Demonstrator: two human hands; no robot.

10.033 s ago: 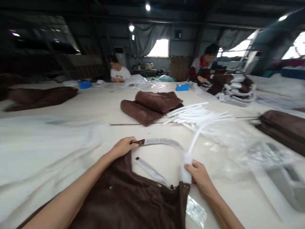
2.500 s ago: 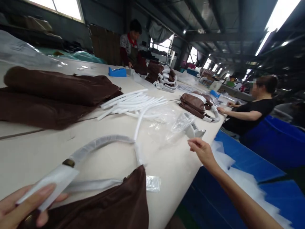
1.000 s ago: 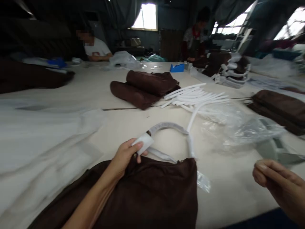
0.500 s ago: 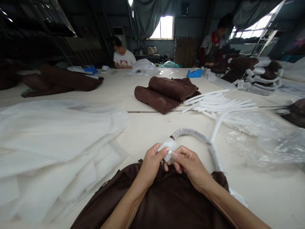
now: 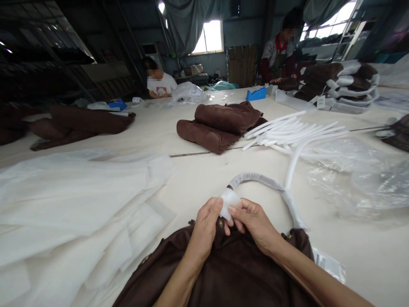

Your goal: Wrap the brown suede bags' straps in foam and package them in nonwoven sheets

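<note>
Centrally, the brown bag (image 5: 249, 273) lies on the near part of the pale surface (image 5: 194, 179), directly before the person, its wrapped strap (image 5: 257, 177) arching beyond it. The left hand (image 5: 206, 219) has its grip closed on a white wrap (image 5: 230, 199) at the strap's left end, thumb uppermost; the right hand (image 5: 255, 217) pinches the same wrap from the other side, its grip likewise closed. Writing is scant: dark letters on a plastic bag (image 5: 188, 91) at the far side seem to begin "DJ", the remainder unclear, and a white tag (image 5: 321, 102) beside the stack of brown bags (image 5: 340, 82) bears marks too small to read. A co-worker's white shirt (image 5: 169, 82) carries a reddish print, likewise indistinct. White tubes (image 5: 284, 131) lie beyond the strap, beside two folded brown bundles (image 5: 223, 120); translucent sheets (image 5: 83, 192) spread at the left.
</note>
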